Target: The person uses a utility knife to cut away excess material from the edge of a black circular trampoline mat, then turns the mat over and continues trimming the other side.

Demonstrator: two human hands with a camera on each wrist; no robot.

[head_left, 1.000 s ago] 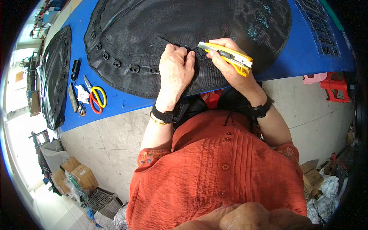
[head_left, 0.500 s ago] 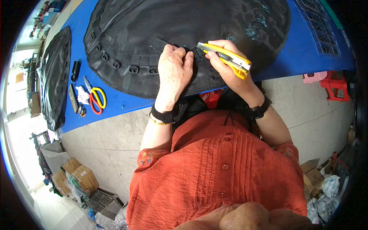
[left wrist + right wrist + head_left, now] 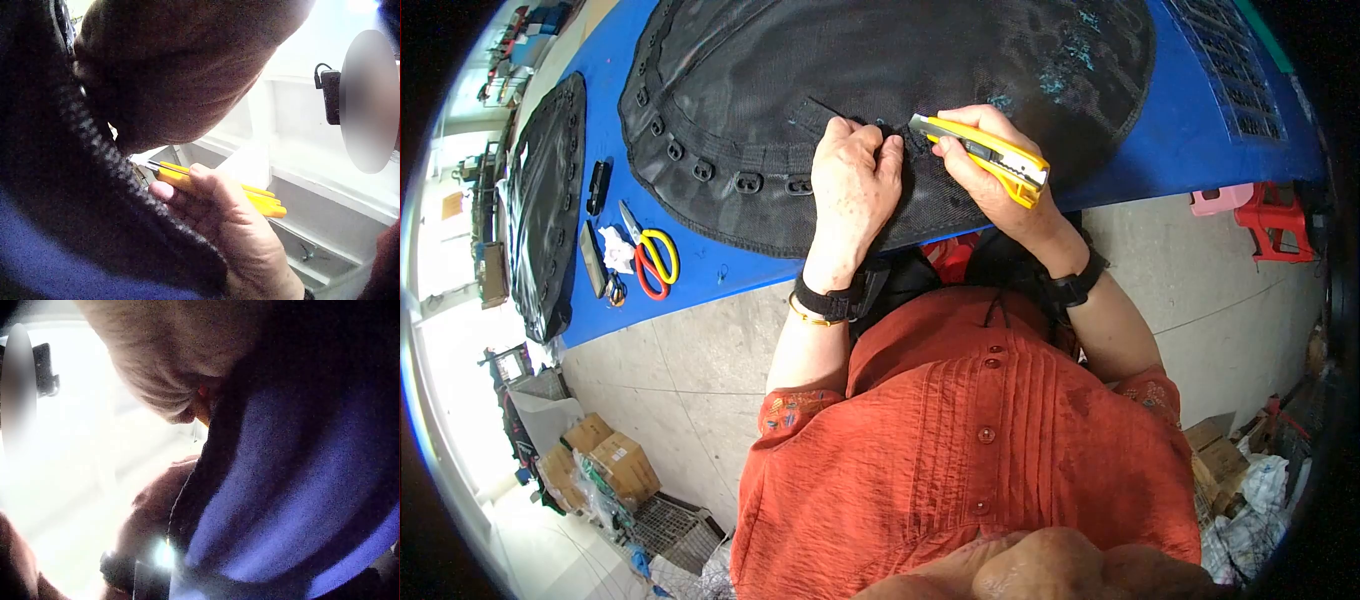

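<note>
holding yellow cutter in r hand, thumb + fingers wrapped round handle, no slack; approx 3 o'clock from l hand, blade aimed 10 o'clock, near l fingers. blade contact w/ mesh: can't tell. gripping blk mesh w/ l hand, fingers curled tight, tips hidden. on blue table, approx 8 o'clock from l hand: red/yellow scissors.
</note>
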